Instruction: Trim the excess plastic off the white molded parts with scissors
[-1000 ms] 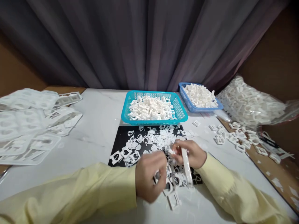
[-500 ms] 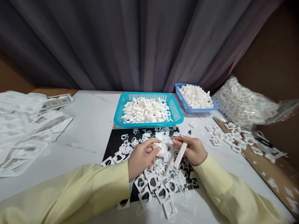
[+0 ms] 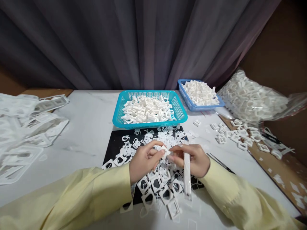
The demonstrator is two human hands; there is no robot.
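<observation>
My left hand (image 3: 146, 159) pinches a small white piece (image 3: 165, 152) between thumb and fingers above the heap. Close beside it, my right hand (image 3: 194, 158) has its fingertips at that piece and is closed round a long flat white stick (image 3: 187, 172), which points down toward me. Under both hands lie many thin white cut-out scraps (image 3: 165, 137) and square white frames with holes (image 3: 166, 194), spread over a black mat (image 3: 112, 142). Behind the mat a teal basket (image 3: 150, 125) holds a pile of small white pieces.
A blue basket (image 3: 205, 108) of white pieces stands at the back right, beside a clear bag (image 3: 254, 99) of white parts. Loose white pieces (image 3: 242, 145) and a dark slim tool (image 3: 220, 162) lie to the right. White sheets (image 3: 21, 134) are stacked at left.
The stick in my right hand has swung from slanting to nearly upright. My right fingertips have come nearer to my left hand. The slim dark tool now shows at right. The view has shifted slightly.
</observation>
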